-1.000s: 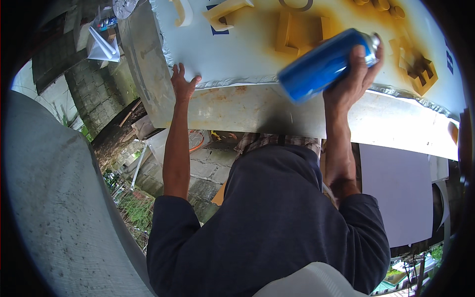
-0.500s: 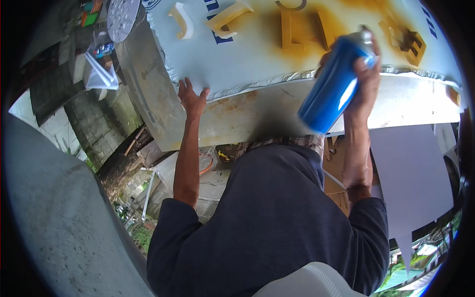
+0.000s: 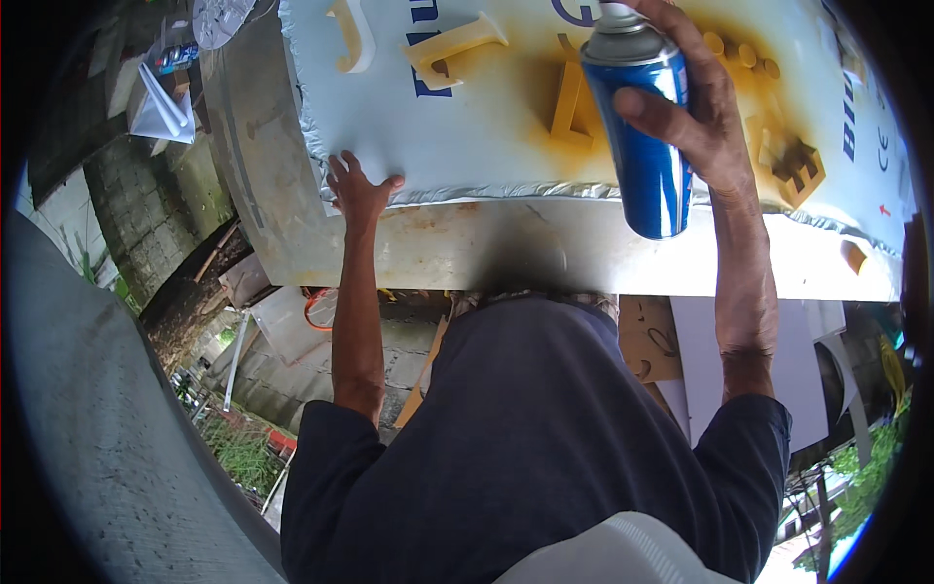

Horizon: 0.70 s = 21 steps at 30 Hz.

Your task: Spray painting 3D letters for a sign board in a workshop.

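My right hand (image 3: 715, 122) is wrapped round a blue spray can (image 3: 637, 156) with a silver top. The can is held over the sheet, nearly straight in the view, and its nozzle end is partly cut off by the upper edge. Beneath and around it lie raised letter shapes: a gold-painted one (image 3: 574, 115) beside the can, and a darker gold one (image 3: 800, 175) on the right. Farther left are two pale ones with yellow tinges, a curved letter (image 3: 358, 37) and an angular letter (image 3: 455, 49). My left hand (image 3: 362, 190) rests, fingers spread, at the near-left corner of the pale printed sheet (image 3: 477, 146).
The sheet, crinkled along its edge and stained yellow-brown, covers a worn metal table (image 3: 438, 243). Small round gold pieces (image 3: 744, 56) lie at the far right. White panels (image 3: 754, 360) and brown cardboard (image 3: 647, 336) stand below the table. A grey curved surface (image 3: 117, 409) fills the left side.
The spray can has swung from a slant to nearly straight, its top moving left and away from me. My left hand stays spread at the sheet's corner. The whole view has shifted slightly.
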Motion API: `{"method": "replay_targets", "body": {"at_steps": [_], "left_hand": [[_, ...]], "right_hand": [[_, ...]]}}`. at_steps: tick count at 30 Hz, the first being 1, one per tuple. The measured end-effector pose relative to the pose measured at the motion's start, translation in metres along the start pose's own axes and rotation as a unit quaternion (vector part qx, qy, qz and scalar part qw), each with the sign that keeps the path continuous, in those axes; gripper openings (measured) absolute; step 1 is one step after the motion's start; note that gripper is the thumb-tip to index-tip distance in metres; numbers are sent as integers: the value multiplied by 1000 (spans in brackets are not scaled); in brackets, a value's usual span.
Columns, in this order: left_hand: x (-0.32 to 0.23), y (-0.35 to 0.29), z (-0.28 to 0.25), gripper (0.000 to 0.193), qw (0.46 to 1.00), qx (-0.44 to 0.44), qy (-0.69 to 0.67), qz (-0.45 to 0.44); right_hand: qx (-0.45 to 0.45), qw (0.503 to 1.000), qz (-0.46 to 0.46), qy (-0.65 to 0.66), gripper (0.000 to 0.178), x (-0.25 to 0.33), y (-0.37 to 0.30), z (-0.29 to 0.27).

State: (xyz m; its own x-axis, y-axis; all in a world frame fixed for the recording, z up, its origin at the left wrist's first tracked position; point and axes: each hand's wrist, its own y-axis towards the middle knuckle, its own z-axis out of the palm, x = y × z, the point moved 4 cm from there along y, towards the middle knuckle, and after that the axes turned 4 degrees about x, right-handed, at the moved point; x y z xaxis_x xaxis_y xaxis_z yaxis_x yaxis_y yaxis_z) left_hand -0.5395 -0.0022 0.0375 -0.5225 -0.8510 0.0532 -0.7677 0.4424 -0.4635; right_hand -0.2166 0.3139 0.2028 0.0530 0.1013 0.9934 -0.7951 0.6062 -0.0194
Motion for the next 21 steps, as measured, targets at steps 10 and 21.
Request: {"method": "replay_targets", "body": {"at_steps": [10,21], "left_hand": [[27,4,21,132,991,-67,-86,81],[27,1,18,141,990,-51,-118,62]], "right_hand": [[219,973,69,-27,76,-28,78,-27],[158,983,67,-68,60,-54,85,-41]]}}
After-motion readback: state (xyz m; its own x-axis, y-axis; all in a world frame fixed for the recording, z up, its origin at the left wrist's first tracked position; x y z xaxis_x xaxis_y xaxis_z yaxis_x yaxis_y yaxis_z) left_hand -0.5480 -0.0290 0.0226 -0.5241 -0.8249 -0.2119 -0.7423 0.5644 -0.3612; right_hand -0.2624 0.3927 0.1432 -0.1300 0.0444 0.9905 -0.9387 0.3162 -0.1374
